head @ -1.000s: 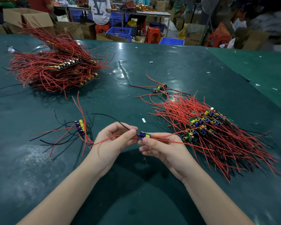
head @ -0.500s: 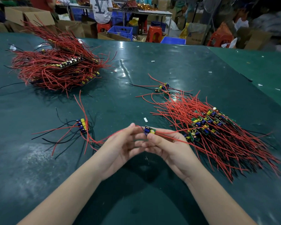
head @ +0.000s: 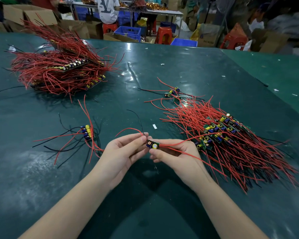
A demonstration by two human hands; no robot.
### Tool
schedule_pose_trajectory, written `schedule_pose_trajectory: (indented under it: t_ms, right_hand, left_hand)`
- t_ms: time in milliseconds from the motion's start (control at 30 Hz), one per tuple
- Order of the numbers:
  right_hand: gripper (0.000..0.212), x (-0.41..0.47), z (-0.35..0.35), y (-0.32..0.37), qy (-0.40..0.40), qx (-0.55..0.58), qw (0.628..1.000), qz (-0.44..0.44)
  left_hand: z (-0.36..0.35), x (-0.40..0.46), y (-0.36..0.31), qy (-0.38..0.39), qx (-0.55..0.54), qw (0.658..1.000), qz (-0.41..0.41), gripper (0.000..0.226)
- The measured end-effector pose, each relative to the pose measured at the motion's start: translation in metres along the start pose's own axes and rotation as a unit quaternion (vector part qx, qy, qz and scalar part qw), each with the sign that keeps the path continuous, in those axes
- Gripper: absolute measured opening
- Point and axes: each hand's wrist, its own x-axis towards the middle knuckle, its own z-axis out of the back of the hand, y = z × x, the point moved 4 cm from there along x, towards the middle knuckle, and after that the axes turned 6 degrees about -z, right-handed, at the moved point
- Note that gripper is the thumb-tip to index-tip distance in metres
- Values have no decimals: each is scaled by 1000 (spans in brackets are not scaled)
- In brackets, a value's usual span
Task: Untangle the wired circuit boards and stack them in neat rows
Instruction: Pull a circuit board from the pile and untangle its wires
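- Surface: dark green table (head: 145, 213), glossy, with pale scuffing at the near left and small white scraps scattered across it.
- Room: workshop floor behind the table; cardboard boxes (head: 29, 13), blue plastic crates (head: 128, 32), red stools (head: 163, 34), a long bench with a person in a white printed shirt (head: 107, 9) standing at it.
- Held circuit board (head: 152, 144): small green board with a yellow-topped capacitor, a blue part and a copper coil; raised above the table's near middle, between both hands. Red leads run from it to the right, one arching toward the right pile, one trailing down across the right hand.
- Left hand (head: 121, 154): thumb and forefinger pinched together on a red and a black lead at the board's left end; the remaining fingers loosely curled beneath.
- Right hand (head: 176, 156): thumb and fingers clamped on the board's right end and lower edge.
- Right pile (head: 223, 135): many boards laid in overlapping rows, red wires fanned out to both sides, just beside the right hand.
- Small left stack (head: 87, 132): a few boards, red and black leads splayed, near the left hand.
- Far-left heap (head: 59, 69): large tangled mound of red-wired boards, well apart from the hands.
- Loose boards (head: 173, 92): two or three with leads, beyond the right pile.
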Motion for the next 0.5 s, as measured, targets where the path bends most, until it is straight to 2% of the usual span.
schedule_pose_trajectory:
  t_ms: [233,500]
  right_hand:
    - [25,0,1,1,-1,22,1000,3]
    - [15,1,2,-3,10,53,998,-27]
  left_hand:
    - [2,1,-1,-9,-7,1000,-10,18]
    - [-1,-1,-6,-16,58,996,-58,28]
